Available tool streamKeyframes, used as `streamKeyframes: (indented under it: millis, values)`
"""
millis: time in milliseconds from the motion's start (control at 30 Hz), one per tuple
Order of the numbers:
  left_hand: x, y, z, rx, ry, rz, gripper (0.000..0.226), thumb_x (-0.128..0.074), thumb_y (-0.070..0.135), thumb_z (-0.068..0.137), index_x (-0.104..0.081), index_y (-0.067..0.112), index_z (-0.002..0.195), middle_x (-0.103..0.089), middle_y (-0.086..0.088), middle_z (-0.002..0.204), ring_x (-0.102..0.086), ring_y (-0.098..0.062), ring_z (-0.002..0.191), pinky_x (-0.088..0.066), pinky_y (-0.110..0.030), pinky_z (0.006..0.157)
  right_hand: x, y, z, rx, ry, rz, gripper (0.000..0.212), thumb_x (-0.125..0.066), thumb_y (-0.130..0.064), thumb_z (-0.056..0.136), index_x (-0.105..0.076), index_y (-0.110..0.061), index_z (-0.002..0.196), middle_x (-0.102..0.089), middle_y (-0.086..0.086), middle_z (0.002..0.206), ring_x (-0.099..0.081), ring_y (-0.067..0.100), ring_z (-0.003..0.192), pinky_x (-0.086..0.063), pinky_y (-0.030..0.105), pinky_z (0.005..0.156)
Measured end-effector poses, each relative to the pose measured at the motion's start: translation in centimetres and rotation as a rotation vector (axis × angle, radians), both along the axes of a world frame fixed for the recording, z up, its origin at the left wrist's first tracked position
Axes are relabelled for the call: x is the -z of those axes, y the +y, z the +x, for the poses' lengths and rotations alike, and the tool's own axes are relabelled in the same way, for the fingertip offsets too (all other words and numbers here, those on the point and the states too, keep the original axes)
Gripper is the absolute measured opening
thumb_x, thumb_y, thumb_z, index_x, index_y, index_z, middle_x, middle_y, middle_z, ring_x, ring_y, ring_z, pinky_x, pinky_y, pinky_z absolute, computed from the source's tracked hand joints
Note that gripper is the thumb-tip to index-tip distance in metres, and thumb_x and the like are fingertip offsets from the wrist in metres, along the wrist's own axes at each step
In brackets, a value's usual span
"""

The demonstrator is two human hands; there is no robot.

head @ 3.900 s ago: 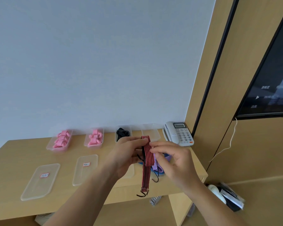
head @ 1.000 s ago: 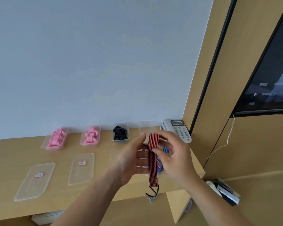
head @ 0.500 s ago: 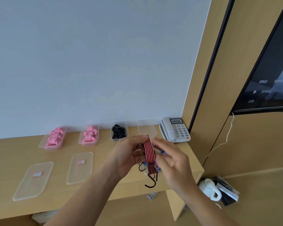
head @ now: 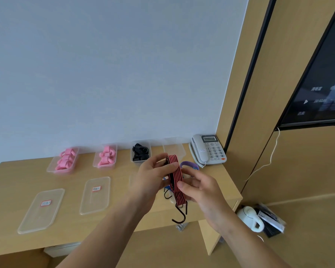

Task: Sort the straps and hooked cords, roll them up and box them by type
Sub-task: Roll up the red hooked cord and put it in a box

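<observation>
A red-and-black striped hooked cord (head: 174, 173) is looped between both hands above the desk's right part. My left hand (head: 152, 176) grips the folded top of it. My right hand (head: 198, 187) pinches the band lower down. A black hook (head: 180, 215) dangles below. Behind the hands lie a purple strap (head: 188, 163) and a bit of blue strap, partly hidden. Along the wall stand two boxes of pink rolls (head: 65, 159) (head: 106, 156), a box of black rolled cords (head: 140, 152) and a see-through box (head: 175, 148) with nothing visible in it.
Two see-through lids with labels (head: 41, 209) (head: 95, 194) lie on the wooden desk (head: 14, 182). A white telephone (head: 208, 149) sits at the back right corner. A white kettle (head: 249, 219) and papers lie on the floor to the right.
The cord hung long from my hands a second ago; now more of it is wound into the loop and only a short tail with the hook hangs down.
</observation>
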State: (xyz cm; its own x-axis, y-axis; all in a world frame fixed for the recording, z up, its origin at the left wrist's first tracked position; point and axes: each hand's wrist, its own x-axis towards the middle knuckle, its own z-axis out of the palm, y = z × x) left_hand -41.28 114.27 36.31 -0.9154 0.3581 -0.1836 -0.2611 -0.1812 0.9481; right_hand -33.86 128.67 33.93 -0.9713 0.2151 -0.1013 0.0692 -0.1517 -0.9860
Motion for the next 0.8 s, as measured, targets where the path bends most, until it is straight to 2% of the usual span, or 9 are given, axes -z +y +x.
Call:
streamKeyframes:
  millis: [167, 267, 333, 433, 533, 667, 800]
  values:
    - [0.8, 0.5, 0.3, 0.063, 0.021, -0.043, 0.031, -0.074, 0.007, 0.089, -0.067, 0.002, 0.119, -0.075, -0.014, 0.112, -0.073, -0.02, 0.092, -0.057, -0.032, 0.082, 0.2, 0.1, 0.1, -0.005, -0.032, 0.04, 0.042, -0.074, -0.001, 0.087, -0.064, -0.021, 0.122, -0.078, 0.008, 0.095, -0.074, 0.026, 0.094, -0.055, 0.051, 0.096]
    - [1.7, 0.4, 0.2, 0.056, 0.022, -0.091, 0.028, -0.075, 0.009, 0.089, -0.07, 0.002, 0.115, -0.074, -0.019, 0.115, -0.073, -0.029, 0.102, -0.056, -0.039, 0.099, 0.4, 0.4, 0.0, -0.013, -0.042, 0.079, 0.044, -0.075, 0.0, 0.085, -0.065, -0.023, 0.12, -0.079, 0.004, 0.092, -0.075, 0.021, 0.09, -0.057, 0.045, 0.094]
    - [2.1, 0.4, 0.5, 0.061, -0.03, -0.092, 0.026, -0.075, 0.013, 0.089, -0.073, 0.004, 0.113, -0.074, -0.019, 0.115, -0.072, -0.027, 0.1, -0.053, -0.042, 0.103, 0.6, 0.8, -0.1, -0.022, -0.039, 0.082, 0.045, -0.075, 0.002, 0.084, -0.064, -0.023, 0.12, -0.079, 0.004, 0.093, -0.076, 0.021, 0.09, -0.058, 0.042, 0.09]
    - [2.5, 0.9, 1.0, 0.107, -0.161, -0.025, 0.031, -0.073, 0.019, 0.091, -0.072, 0.001, 0.117, -0.074, -0.021, 0.116, -0.071, -0.028, 0.098, -0.056, -0.049, 0.101, 1.1, 1.3, -0.5, -0.002, -0.05, 0.083, 0.049, -0.077, 0.0, 0.083, -0.063, -0.021, 0.125, -0.078, 0.001, 0.099, -0.075, 0.017, 0.092, -0.06, 0.041, 0.086]
    - [2.8, 1.5, 0.9, 0.066, -0.195, -0.003, 0.031, -0.073, 0.019, 0.091, -0.072, 0.0, 0.115, -0.074, -0.021, 0.114, -0.072, -0.031, 0.096, -0.057, -0.052, 0.098, 1.8, 1.8, -0.9, 0.043, -0.037, 0.112, 0.048, -0.082, -0.005, 0.079, -0.067, -0.026, 0.12, -0.076, 0.0, 0.101, -0.074, 0.013, 0.091, -0.06, 0.031, 0.078]
    - [3.0, 2.5, 0.2, -0.006, -0.196, -0.023, 0.025, -0.074, 0.021, 0.091, -0.074, 0.001, 0.107, -0.076, -0.019, 0.105, -0.072, -0.027, 0.088, -0.061, -0.047, 0.089, 3.0, 3.4, -1.5, 0.037, -0.072, 0.195, 0.048, -0.086, -0.012, 0.076, -0.069, -0.028, 0.117, -0.072, -0.005, 0.103, -0.071, 0.01, 0.096, -0.057, 0.026, 0.083]
    - [3.0, 3.8, -0.5, -0.051, -0.203, -0.014, 0.021, -0.072, 0.021, 0.093, -0.073, 0.001, 0.099, -0.074, -0.017, 0.093, -0.072, -0.027, 0.077, -0.059, -0.036, 0.07, 4.4, 5.0, -1.7, -0.066, -0.163, 0.237, 0.027, -0.082, -0.003, 0.079, -0.074, -0.018, 0.101, -0.076, -0.004, 0.094, -0.069, 0.006, 0.089, -0.054, 0.019, 0.081]
